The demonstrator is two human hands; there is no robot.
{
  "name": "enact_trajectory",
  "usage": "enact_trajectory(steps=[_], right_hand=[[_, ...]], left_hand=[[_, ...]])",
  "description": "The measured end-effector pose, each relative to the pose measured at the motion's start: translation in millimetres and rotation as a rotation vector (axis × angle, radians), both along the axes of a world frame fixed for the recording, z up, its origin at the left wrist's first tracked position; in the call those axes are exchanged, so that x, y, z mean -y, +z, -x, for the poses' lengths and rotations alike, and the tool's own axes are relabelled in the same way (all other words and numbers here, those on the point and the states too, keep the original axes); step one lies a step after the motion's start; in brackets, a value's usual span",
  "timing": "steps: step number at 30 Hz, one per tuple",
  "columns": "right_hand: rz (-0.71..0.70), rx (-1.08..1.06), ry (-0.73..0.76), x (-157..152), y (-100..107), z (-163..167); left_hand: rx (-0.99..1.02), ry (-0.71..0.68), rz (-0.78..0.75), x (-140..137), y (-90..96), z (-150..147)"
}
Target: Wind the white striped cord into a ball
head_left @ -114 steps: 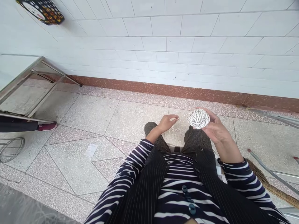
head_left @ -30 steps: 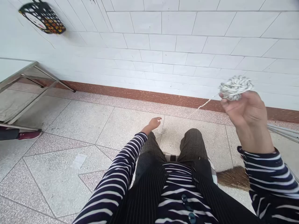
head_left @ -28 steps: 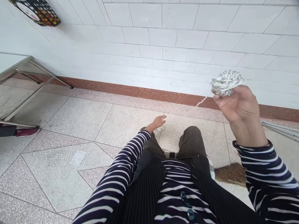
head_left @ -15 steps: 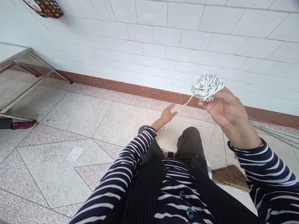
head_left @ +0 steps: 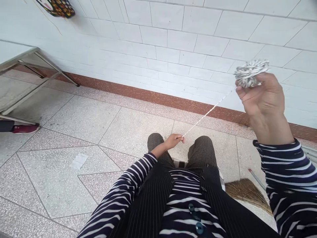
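Observation:
My right hand (head_left: 266, 96), raised at the upper right, grips a coiled bundle of white cord flecked with dark strands (head_left: 251, 73). The bundle is slightly blurred. From its underside a thin white cord (head_left: 208, 113) runs down to the left in a straight, taut line. At its lower end my left hand (head_left: 173, 141) is closed, pinching the cord above my knees. Any cord tail beyond the left hand is mostly hidden.
A straw broom (head_left: 245, 191) lies on the floor at my right. A metal-framed table (head_left: 34, 51) stands at the left, near another person's red shoe (head_left: 26, 129). White paper (head_left: 79, 161) lies on the tiles. A tiled wall (head_left: 168, 62) rises in front.
My right hand has moved up and right with the bundle. My left hand, open before, has come down toward my knees and closed on the cord, which is now stretched between both hands.

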State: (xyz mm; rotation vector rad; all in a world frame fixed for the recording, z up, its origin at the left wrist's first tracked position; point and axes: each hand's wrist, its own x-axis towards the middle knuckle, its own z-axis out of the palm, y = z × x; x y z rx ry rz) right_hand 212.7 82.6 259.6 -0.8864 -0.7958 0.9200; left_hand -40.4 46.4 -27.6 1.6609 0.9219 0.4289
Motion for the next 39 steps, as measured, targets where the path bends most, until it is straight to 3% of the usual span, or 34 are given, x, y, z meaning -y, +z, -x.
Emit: enact_trajectory(steps=[3,6,12,17,22,27,33,39], right_hand=[[-0.005,-0.063,-0.062,-5,1,-15],[-0.026,-0.052,-0.06,-2,16,-20],[-0.091,-0.05,-0.105,3,49,-22],[-0.047,-0.03,0.012,6,34,-2],[0.029,0.002,0.157,19,20,32],[0.075,0.002,0.214,24,17,52],[0.156,0.04,0.308,12,-1,73],[0.124,0.099,0.379,3,-1,86]], left_hand=[[-0.028,0.012,-0.053,-9,4.1,17],[-0.029,0.007,-0.082,-14,2.5,26],[-0.231,-0.025,-0.135,-15,-21.9,37],[-0.597,0.045,-0.194,-33,-26.2,46],[-0.685,0.21,-0.15,-71,-21.3,61],[-0.593,0.268,-0.159,-83,-9.4,48],[-0.066,0.149,-0.239,-76,23.4,-18],[-0.067,0.02,-0.238,-74,25.8,-49]])
